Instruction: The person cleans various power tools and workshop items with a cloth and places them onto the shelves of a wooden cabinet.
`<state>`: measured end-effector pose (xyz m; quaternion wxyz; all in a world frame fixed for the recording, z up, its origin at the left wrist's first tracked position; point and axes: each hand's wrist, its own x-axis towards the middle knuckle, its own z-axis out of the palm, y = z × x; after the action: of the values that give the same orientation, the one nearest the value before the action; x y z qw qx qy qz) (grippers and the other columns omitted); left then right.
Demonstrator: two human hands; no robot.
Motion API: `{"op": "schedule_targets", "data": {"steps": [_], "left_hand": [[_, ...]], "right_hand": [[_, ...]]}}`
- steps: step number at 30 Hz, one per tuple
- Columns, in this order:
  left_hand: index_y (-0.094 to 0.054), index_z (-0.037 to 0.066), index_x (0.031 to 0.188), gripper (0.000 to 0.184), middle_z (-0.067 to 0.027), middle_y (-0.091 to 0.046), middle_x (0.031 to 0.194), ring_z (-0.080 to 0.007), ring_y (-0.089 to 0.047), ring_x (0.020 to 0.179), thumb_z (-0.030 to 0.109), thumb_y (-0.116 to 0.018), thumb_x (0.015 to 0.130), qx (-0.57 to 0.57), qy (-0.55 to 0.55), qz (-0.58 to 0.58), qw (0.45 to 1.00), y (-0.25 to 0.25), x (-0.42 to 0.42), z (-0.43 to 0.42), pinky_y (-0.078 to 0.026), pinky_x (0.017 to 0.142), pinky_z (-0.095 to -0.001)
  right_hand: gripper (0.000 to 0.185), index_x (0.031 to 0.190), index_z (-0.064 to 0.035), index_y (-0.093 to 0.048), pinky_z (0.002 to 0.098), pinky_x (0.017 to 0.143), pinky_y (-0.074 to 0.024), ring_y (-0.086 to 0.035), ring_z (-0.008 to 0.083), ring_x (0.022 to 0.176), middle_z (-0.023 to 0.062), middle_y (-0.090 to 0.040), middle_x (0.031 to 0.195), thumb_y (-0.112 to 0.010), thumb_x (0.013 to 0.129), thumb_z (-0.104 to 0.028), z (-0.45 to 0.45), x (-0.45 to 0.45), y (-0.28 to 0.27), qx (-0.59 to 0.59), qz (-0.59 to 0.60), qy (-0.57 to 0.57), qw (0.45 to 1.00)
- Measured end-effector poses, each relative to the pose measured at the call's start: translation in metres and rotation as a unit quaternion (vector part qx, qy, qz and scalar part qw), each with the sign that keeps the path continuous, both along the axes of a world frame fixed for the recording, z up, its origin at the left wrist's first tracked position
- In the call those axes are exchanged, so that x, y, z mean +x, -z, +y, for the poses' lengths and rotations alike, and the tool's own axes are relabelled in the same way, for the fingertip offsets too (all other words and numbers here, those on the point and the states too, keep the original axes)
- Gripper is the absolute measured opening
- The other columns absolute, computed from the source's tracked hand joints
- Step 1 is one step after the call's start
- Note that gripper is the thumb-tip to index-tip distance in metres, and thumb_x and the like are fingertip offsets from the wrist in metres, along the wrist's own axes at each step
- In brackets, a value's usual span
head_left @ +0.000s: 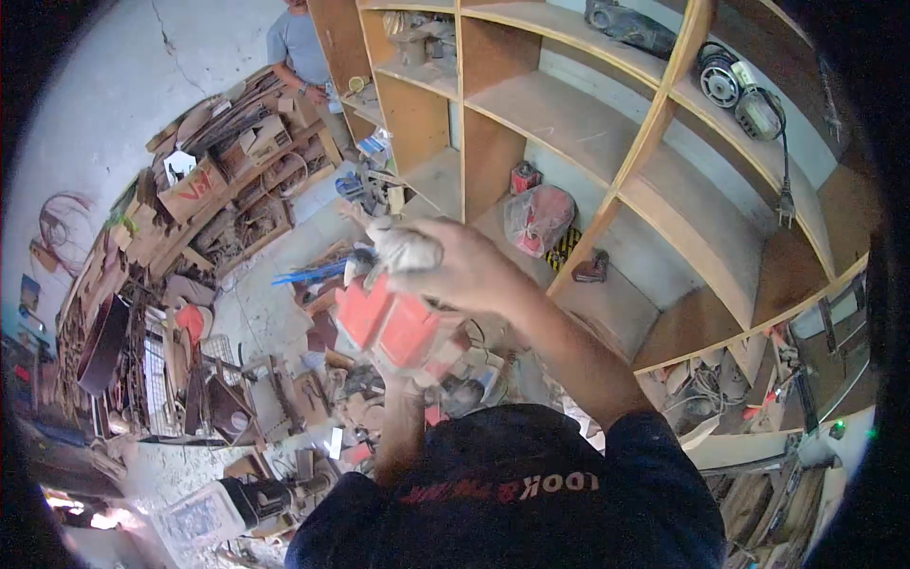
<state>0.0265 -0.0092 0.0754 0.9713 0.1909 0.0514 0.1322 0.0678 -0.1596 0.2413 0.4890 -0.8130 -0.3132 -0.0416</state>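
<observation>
A dusty red object with flat angled faces [406, 332], perhaps a tool or its housing, is held up in front of my chest. Motion blur hides its exact kind. My left hand [403, 384] supports it from below, its fingers mostly hidden behind the object. Closed around a bunched whitish cloth [408, 248], my right hand [466, 270] is at the object's upper end. Whether the cloth presses on the red surface or sits just above it, I cannot tell.
Wooden shelves [559, 114] rise at the right, holding a corded power tool [756, 109] and a plastic bag [540, 220]. Wood scraps and cardboard boxes [192, 192] are piled at the left. Clutter covers much of the floor. Another person [305, 52] stands at the back.
</observation>
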Motion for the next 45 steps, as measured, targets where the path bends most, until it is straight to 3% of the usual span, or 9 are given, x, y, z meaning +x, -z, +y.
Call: {"op": "schedule_targets", "data": {"steps": [10, 23, 27, 29, 35, 39, 41, 44, 45], "left_hand": [[-0.032, 0.014, 0.145, 0.087, -0.0097, -0.04, 0.145, -0.0314, -0.041, 0.131, 0.073, -0.045, 0.083, -0.002, 0.125, 0.015, 0.992, 0.06, -0.038, 0.014, -0.035, 0.108, -0.0514], [-0.042, 0.003, 0.131, 0.06, -0.0113, -0.056, 0.12, -0.0238, -0.059, 0.105, 0.022, -0.071, 0.082, 0.251, 0.425, 0.176, 0.852, 0.063, -0.025, -0.018, -0.051, 0.085, -0.0404], [-0.042, -0.001, 0.132, 0.066, -0.0121, -0.059, 0.113, -0.0223, -0.06, 0.101, 0.022, -0.074, 0.078, 0.26, 0.443, 0.143, 0.846, 0.054, -0.028, -0.066, -0.05, 0.083, -0.037], [-0.048, -0.002, 0.128, 0.062, -0.012, -0.061, 0.111, -0.0235, -0.06, 0.101, 0.021, -0.075, 0.077, 0.304, 0.454, 0.163, 0.822, 0.056, -0.027, -0.085, -0.049, 0.087, -0.0378], [-0.051, 0.0, 0.123, 0.068, -0.0121, -0.062, 0.114, -0.0242, -0.061, 0.1, 0.03, -0.08, 0.069, 0.413, 0.486, 0.142, 0.757, 0.083, -0.009, -0.159, -0.05, 0.085, -0.0367], [-0.051, 0.0, 0.123, 0.074, -0.0161, -0.062, 0.113, -0.0289, -0.061, 0.103, 0.036, -0.081, 0.066, 0.522, 0.47, 0.057, 0.71, 0.159, 0.022, -0.226, -0.049, 0.087, -0.04], [-0.049, -0.001, 0.124, 0.079, -0.0188, -0.062, 0.112, -0.033, -0.061, 0.105, 0.039, -0.081, 0.063, 0.639, 0.415, -0.021, 0.647, 0.171, 0.041, -0.264, -0.049, 0.089, -0.0431], [-0.055, 0.002, 0.113, 0.076, -0.0147, -0.063, 0.105, -0.0304, -0.063, 0.092, 0.041, -0.085, 0.055, 0.753, 0.316, -0.057, 0.574, 0.193, 0.068, -0.327, -0.051, 0.084, -0.0412], [-0.055, 0.002, 0.113, 0.076, -0.0147, -0.063, 0.105, -0.0304, -0.063, 0.092, 0.041, -0.085, 0.055, 0.744, 0.312, -0.053, 0.589, 0.204, 0.075, -0.348, -0.051, 0.084, -0.0412]], "right_hand": [[0.042, 0.127, -0.001, -0.054, 0.0286, 0.089, -0.0494, -0.063, 0.0161, 0.1, 0.0073, -0.062, 0.119, -0.058, 0.087, -0.015, -0.058, 0.041, 0.094, 0.298, 0.402, 0.026, 0.866], [0.043, 0.124, -0.0066, -0.055, 0.0353, 0.088, -0.0512, -0.061, 0.0222, 0.103, 0.0095, -0.06, 0.119, -0.055, 0.092, -0.036, -0.137, -0.047, 0.284, 0.629, 0.433, 0.116, 0.635], [0.048, 0.125, -0.006, -0.054, 0.039, 0.095, -0.0486, -0.06, 0.0244, 0.106, 0.0115, -0.059, 0.122, -0.05, 0.093, -0.042, -0.18, -0.083, 0.337, 0.318, 0.233, 0.145, 0.908], [0.053, 0.127, -0.0065, -0.052, 0.0426, 0.096, -0.0478, -0.06, 0.0271, 0.108, 0.0122, -0.059, 0.123, -0.049, 0.092, -0.046, -0.184, -0.102, 0.323, 0.686, 0.398, 0.132, 0.595], [0.062, 0.132, -0.0086, -0.047, 0.0472, 0.1, -0.0432, -0.055, 0.0312, 0.115, 0.015, -0.055, 0.129, -0.044, 0.092, -0.056, -0.227, -0.131, 0.358, 0.703, 0.395, 0.246, 0.538], [0.068, 0.133, -0.0086, -0.046, 0.0501, 0.1, -0.0404, -0.054, 0.0362, 0.112, 0.018, -0.057, 0.123, -0.048, 0.088, -0.059, -0.281, -0.141, 0.438, 0.653, 0.39, 0.298, 0.576], [0.056, 0.108, -0.0095, -0.054, 0.0478, 0.087, -0.041, -0.056, 0.0354, 0.097, 0.0147, -0.059, 0.102, -0.061, 0.077, -0.056, -0.312, -0.147, 0.461, 0.248, 0.278, 0.427, 0.824], [0.046, 0.109, -0.0066, -0.058, 0.044, 0.073, -0.0532, -0.062, 0.0286, 0.084, 0.0111, -0.061, 0.096, -0.053, 0.089, -0.048, -0.371, -0.149, 0.474, 0.004, 0.216, 0.393, 0.894], [0.045, 0.109, -0.0065, -0.059, 0.0419, 0.073, -0.0533, -0.062, 0.028, 0.082, 0.0109, -0.062, 0.096, -0.053, 0.089, -0.047, -0.395, -0.153, 0.498, 0.133, 0.24, 0.342, 0.899]]}}
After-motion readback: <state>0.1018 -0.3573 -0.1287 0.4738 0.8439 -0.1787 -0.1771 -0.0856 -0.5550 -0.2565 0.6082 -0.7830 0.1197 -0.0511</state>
